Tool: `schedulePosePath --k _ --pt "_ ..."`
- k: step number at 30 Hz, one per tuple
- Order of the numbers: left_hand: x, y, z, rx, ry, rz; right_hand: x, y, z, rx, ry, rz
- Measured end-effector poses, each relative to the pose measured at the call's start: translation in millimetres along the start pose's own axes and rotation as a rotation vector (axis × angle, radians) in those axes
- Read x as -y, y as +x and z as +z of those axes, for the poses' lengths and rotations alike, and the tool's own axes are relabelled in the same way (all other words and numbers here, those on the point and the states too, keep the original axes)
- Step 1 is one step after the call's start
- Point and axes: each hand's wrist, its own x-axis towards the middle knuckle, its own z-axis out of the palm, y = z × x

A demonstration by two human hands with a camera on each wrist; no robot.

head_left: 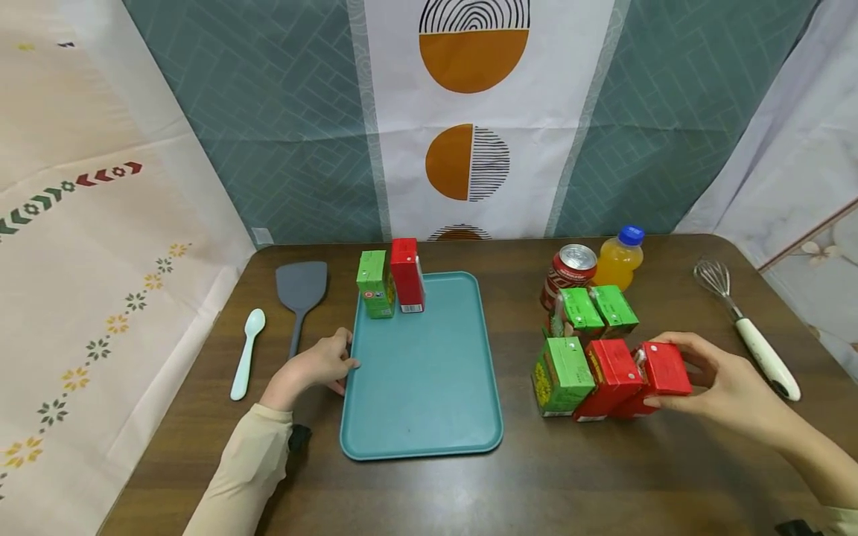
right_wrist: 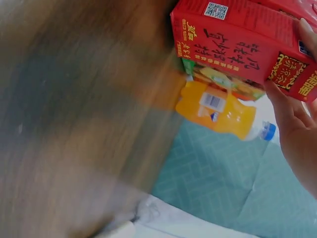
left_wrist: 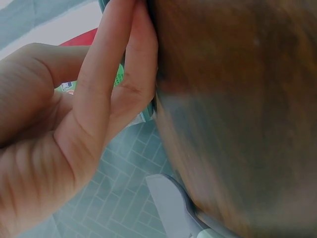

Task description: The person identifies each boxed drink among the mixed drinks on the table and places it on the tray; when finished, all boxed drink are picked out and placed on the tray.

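In the head view the left hand holds the left rim of a teal tray, thumb on top; the left wrist view shows its fingers bent at that edge. A green carton and a red carton stand at the tray's back left. At the right, the right hand grips the rightmost red carton between thumb and fingers. Another red carton and a green carton stand in a row beside it. The right wrist view shows the gripped red carton close up.
Two green cartons, one here, stand behind the row, with a red can and an orange drink bottle farther back. A whisk lies at the right; a grey spatula and a pale spoon lie left of the tray.
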Motion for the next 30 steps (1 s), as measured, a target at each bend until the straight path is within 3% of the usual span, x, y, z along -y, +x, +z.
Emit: schedulePosePath --k 9,14,18,21,26,30 --pt "2.2 2.4 -3.6 0.030 -0.027 0.011 14 0.3 -33 -0.102 -0.097 0.034" --pt "2.0 0.1 -2.4 0.044 -0.033 0.001 28 13.0 -53 -0.161 0.004 -0.056" --pt "3.8 -2.3 -2.3 0.028 -0.021 -0.011 51 36.0 -62 -0.193 -0.001 -0.089" --pt "5.8 -3.3 -2.1 0.024 -0.023 -0.015 71 55.3 -60 -0.188 -0.002 -0.058" --pt "4.7 -2.2 -1.2 0.036 -0.038 -0.003 99 90.1 -40 -0.176 0.049 0.012" --pt "2.5 0.6 -1.1 0.038 -0.016 0.001 115 119.8 -21 -0.111 0.012 0.060"
